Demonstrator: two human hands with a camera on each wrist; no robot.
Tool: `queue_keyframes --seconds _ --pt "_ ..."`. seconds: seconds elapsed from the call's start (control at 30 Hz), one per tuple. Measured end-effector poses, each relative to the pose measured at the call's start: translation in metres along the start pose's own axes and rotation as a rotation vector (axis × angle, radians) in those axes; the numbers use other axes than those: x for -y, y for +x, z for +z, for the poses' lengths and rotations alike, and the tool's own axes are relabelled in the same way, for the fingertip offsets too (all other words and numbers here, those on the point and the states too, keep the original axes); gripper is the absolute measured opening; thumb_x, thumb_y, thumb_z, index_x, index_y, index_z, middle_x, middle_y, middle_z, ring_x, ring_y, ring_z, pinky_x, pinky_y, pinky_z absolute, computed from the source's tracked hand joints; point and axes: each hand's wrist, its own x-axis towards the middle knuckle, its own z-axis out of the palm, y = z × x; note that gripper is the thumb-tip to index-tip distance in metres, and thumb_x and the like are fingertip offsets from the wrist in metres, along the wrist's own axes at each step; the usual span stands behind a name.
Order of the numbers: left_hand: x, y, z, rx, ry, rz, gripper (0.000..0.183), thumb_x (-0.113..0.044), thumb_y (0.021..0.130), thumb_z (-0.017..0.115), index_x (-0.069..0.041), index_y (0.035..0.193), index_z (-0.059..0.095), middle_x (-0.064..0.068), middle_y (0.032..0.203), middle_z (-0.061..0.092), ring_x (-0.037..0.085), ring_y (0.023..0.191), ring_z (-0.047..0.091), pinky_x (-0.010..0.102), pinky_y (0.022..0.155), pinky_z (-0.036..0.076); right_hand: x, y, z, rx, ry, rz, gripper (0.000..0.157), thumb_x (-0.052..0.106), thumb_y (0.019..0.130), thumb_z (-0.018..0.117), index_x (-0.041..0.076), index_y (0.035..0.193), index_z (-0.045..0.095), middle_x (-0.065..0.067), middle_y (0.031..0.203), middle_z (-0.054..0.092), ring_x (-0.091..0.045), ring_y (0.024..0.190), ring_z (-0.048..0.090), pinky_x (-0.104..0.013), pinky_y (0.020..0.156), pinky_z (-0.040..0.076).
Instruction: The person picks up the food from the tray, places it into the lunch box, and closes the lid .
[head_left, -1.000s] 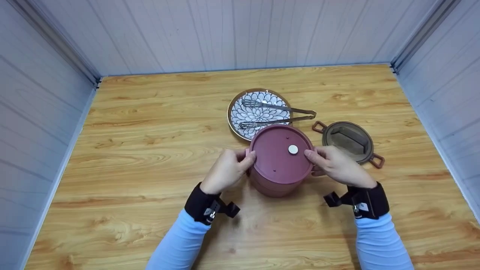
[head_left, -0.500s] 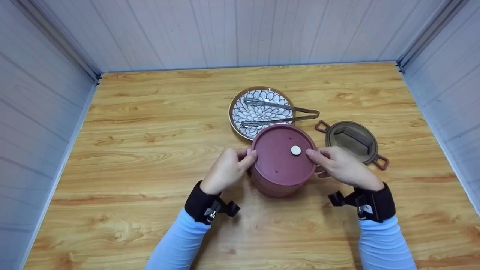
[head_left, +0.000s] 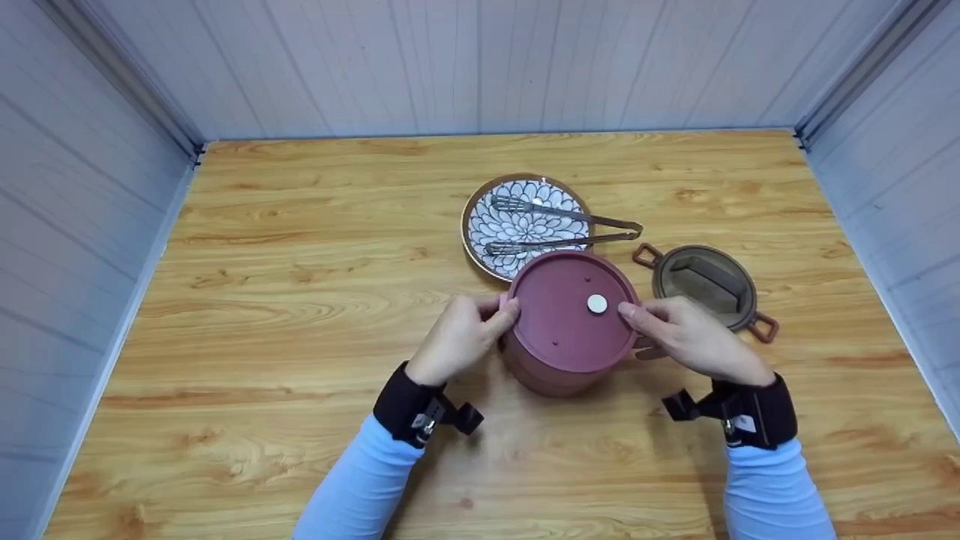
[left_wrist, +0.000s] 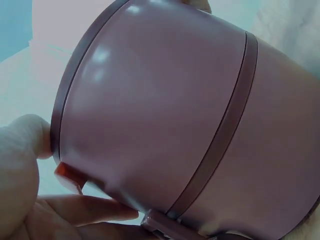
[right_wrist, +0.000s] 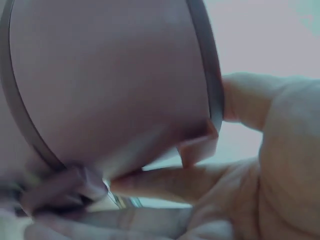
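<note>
A plum-red lidded pot, round with a white knob on its top, stands between my hands. My left hand grips its left side, thumb on the lid's rim and fingers below a small reddish tab. On the other side, my right hand holds the rim with its thumb, its fingers under a matching tab. Both wrist views show a darker band around the pot's wall and a clip-like part low on the side, near the fingers.
Behind the pot lies a flower-patterned plate with a brown rim, partly covered by the pot. Tongs lie across it. A small brown dish with two loop handles stands at the right. White panels wall the wooden table.
The head view shifts a little, so the table things appear slightly further right. Both hands keep their places on the pot, with only a slight shift of the right hand.
</note>
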Motion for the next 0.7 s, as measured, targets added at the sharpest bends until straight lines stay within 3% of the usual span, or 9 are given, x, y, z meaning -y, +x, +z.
queue_keyframes --seconds 0.1,0.3,0.53,0.7 --pt "0.000 -0.001 0.002 0.003 -0.007 -0.003 0.032 -0.033 0.101 0.056 -0.012 0.084 0.072 -0.007 0.064 0.051 0.009 0.059 0.043 0.025 0.053 0.032 -0.005 -0.002 0.002 -0.038 -0.031 -0.041 0.039 0.030 0.106 0.047 0.007 0.084 0.069 0.000 0.075 0.065 -0.016 0.073 0.062 -0.026 0.068 0.052" --pt "0.001 -0.002 0.005 -0.022 0.006 0.003 0.030 -0.032 0.101 0.055 -0.011 0.092 0.073 -0.005 0.067 0.053 0.010 0.062 0.047 0.027 0.056 0.037 -0.009 -0.001 0.007 -0.046 0.054 -0.045 0.039 0.029 0.107 0.044 0.005 0.090 0.069 -0.003 0.080 0.065 -0.017 0.076 0.059 -0.027 0.069 0.050" --pt "0.003 -0.002 0.006 -0.031 0.003 -0.022 0.033 -0.040 0.099 0.058 -0.013 0.102 0.077 -0.002 0.083 0.066 0.011 0.076 0.056 0.029 0.068 0.046 -0.014 0.001 -0.001 -0.045 -0.037 -0.028 0.044 0.032 0.105 0.050 0.003 0.075 0.064 0.005 0.062 0.040 -0.010 0.057 0.039 -0.025 0.053 0.037" --pt "-0.001 -0.005 0.002 -0.035 0.037 -0.049 0.035 -0.043 0.098 0.059 -0.015 0.101 0.077 -0.003 0.082 0.067 0.011 0.072 0.055 0.029 0.067 0.046 -0.014 0.004 -0.003 -0.006 -0.031 -0.022 0.042 0.035 0.104 0.051 0.006 0.078 0.066 -0.001 0.069 0.056 -0.015 0.068 0.053 -0.025 0.063 0.047"
